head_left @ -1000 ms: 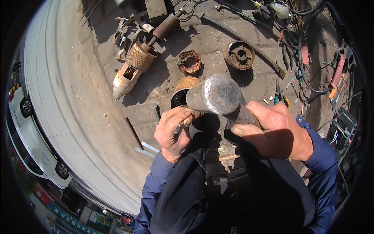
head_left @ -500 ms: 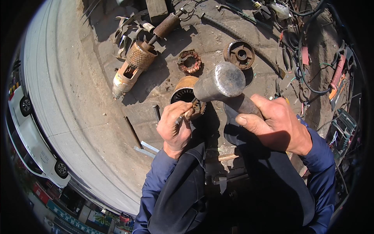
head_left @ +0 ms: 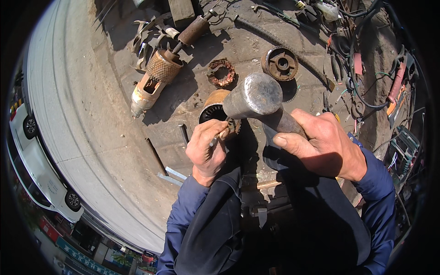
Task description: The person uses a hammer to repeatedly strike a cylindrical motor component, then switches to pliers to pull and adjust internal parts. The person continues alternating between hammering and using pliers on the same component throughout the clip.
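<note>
My right hand [head_left: 321, 144] is wrapped round the thick handle of a heavy steel hammer [head_left: 256, 97], its round, worn face turned up toward me. My left hand [head_left: 207, 149] pinches a thin metal rod [head_left: 214, 141], whose far end is hidden by fingers and shadow. Just past those fingertips stands a rusty motor stator [head_left: 211, 110], a cylinder with slots round its inner wall. The hammer head hangs over its right side and hides part of it.
Beyond lie a ring of copper winding [head_left: 221, 73], a round motor end cover [head_left: 280, 64] and a rusty meshed housing with a shaft [head_left: 160, 71]. A long bar [head_left: 284, 46] crosses behind. Cables and tools [head_left: 362, 82] crowd the right; a white car [head_left: 41, 160] stands left.
The hammer head has shifted slightly left, toward the stator. My left hand keeps its pinch on the rod and has barely moved.
</note>
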`<state>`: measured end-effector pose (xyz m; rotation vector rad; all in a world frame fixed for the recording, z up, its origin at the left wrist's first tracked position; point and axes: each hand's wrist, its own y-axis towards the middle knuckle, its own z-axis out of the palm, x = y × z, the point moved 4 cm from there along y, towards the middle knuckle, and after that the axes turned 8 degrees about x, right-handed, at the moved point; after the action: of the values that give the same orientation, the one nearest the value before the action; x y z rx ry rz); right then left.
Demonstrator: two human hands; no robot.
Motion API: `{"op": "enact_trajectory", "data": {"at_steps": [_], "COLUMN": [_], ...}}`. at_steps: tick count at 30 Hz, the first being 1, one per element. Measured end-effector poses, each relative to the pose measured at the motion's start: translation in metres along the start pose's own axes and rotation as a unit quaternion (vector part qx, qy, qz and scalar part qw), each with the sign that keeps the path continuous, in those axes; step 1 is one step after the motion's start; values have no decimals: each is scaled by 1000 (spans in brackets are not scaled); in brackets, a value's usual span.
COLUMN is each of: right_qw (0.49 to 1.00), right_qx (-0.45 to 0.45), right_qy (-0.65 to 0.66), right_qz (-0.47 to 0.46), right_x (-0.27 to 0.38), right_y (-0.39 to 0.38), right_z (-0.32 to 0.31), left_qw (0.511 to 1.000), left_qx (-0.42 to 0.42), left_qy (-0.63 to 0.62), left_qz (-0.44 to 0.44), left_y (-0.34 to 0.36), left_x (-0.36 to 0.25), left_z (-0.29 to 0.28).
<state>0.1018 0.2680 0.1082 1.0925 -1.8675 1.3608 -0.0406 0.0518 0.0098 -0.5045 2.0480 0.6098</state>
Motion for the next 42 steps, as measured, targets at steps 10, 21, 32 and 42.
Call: {"op": "enact_trajectory", "data": {"at_steps": [10, 21, 32, 42], "right_qw": [956, 923, 973, 997], "right_qx": [-13, -6, 45, -8], "right_qy": [-184, -238, -188, -32], "right_qz": [-228, -303, -128, -74], "right_x": [67, 64, 36, 19], "right_y": [-16, -19, -8, 1], "right_z": [8, 31, 28, -11], "left_qw": [996, 997, 983, 997], "left_qx": [58, 50, 49, -2], "left_qy": [-40, 29, -96, 66], "left_qz": [-48, 43, -147, 28], "left_y": [-5, -5, -20, 4], "left_x": [4, 4, 9, -23], "left_z": [10, 9, 14, -19]}}
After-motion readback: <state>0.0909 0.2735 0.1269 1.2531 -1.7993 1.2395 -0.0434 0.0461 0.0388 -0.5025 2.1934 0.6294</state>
